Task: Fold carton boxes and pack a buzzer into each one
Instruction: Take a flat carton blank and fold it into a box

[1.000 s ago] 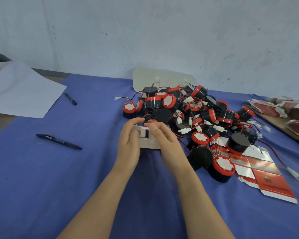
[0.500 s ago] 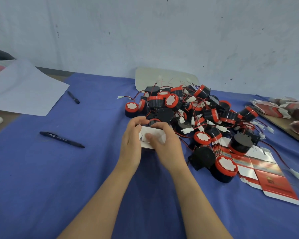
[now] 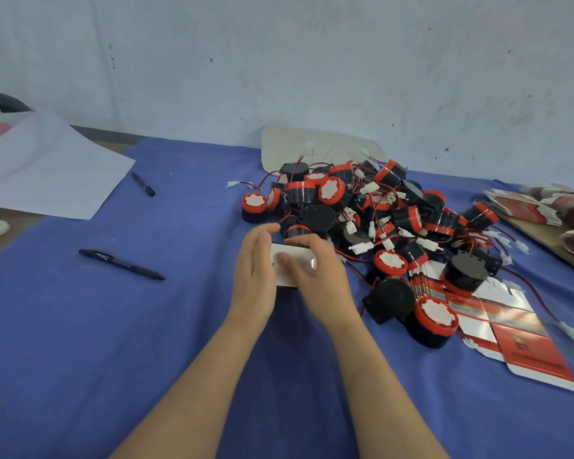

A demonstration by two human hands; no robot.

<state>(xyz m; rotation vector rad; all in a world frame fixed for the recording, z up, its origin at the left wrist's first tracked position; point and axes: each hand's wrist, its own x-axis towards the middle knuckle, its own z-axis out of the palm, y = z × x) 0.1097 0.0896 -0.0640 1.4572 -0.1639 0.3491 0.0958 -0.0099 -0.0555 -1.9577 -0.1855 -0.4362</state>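
A small white carton box sits between my two hands over the blue cloth, in front of the buzzer pile. My left hand lies with straight fingers flat against the carton's left end. My right hand grips the carton, with its fingers curled over the top edge and its thumb on the near face. Behind and to the right is a heap of black-and-red buzzers with red wires and white plugs. Flat red-and-white carton blanks lie at the right under two buzzers.
A blue cloth covers the table. Two black pens lie at the left, beside a white paper sheet. More flat cartons are stacked at the far right edge. A pale card leans on the wall.
The flat blank held a second ago has been folded up into a compact box shape. My left hand's fingers have straightened against its side, and both hands stayed in the same spot.
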